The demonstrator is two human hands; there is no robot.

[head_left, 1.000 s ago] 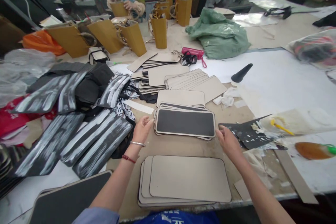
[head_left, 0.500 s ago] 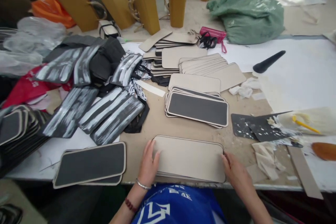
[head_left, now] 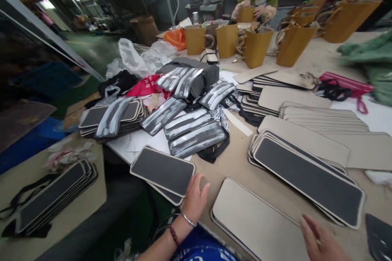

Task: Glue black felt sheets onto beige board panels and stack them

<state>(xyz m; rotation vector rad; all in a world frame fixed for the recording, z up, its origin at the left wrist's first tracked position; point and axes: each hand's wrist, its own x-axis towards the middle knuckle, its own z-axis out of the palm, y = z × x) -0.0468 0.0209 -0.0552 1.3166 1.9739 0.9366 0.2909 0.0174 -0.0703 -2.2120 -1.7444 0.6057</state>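
Spreading out in front, a brown-topped bench carries a stack of plain beige, rounded rectangular panels and, left of it, two overlapping dark-grey, beige-bordered panels. The left hand, loosely spread, reaches the dark pair's right end; well apart, the right hand is at the beige stack, its grip unclear.

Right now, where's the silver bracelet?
In the head view, the silver bracelet is low, near the middle, around the left wrist, between the left hand and the dark red beaded bracelet.
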